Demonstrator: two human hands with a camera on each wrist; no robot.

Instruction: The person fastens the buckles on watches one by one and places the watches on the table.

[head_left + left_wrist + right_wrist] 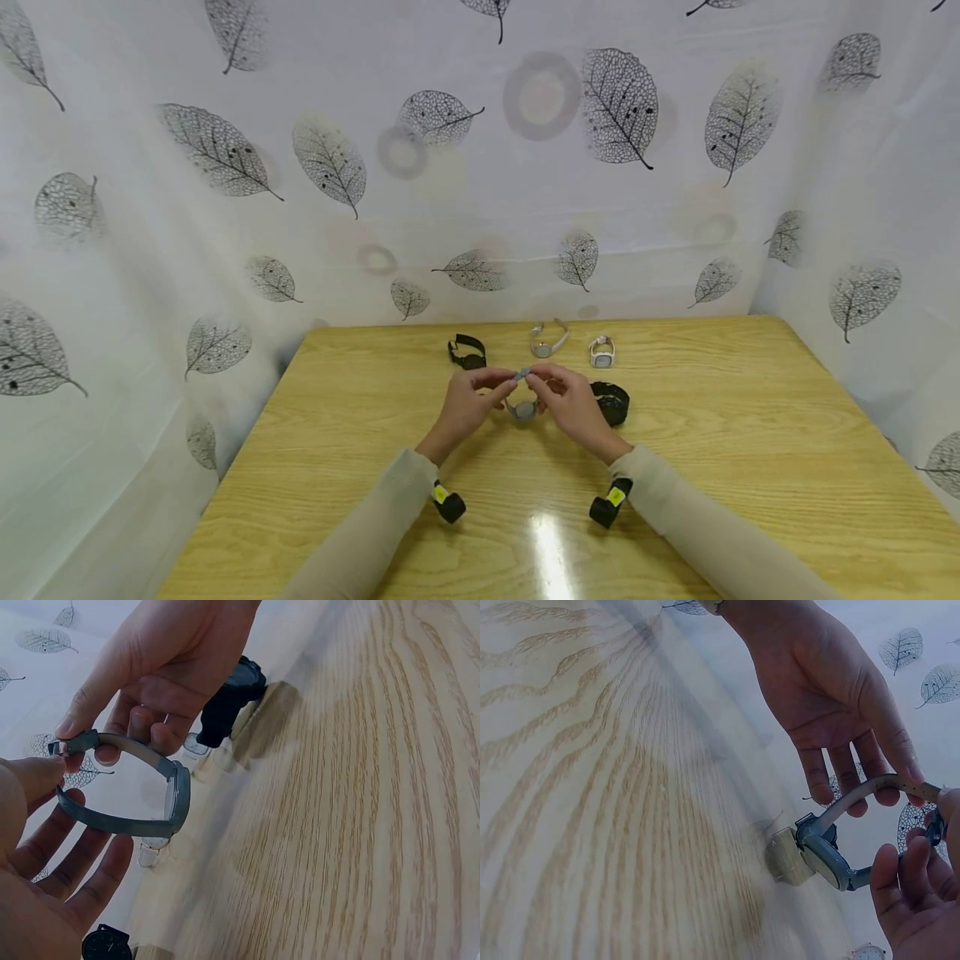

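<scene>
A grey-blue wristwatch [525, 410] is held up between both hands near the middle of the table, its dial side lowest and its strap bent into a loop. My left hand [467, 407] pinches the strap's upper end between thumb and forefinger. From the other side, the right hand [572, 408] pinches the strap too, its fingertips almost meeting the left ones. In the left wrist view the buckle [79, 742] lies between the fingertips. A strap end with small holes [921, 790] shows in the right wrist view. Whether the strap is fastened I cannot tell.
Behind the hands lie a black watch [472, 362] at left, a white-strapped round watch [543, 351] in the middle and a white square-faced watch [602, 359] at right. Another bulky black watch [613, 403] sits beside the right hand. Leaf-patterned curtain [480, 208] borders the wooden table [720, 467].
</scene>
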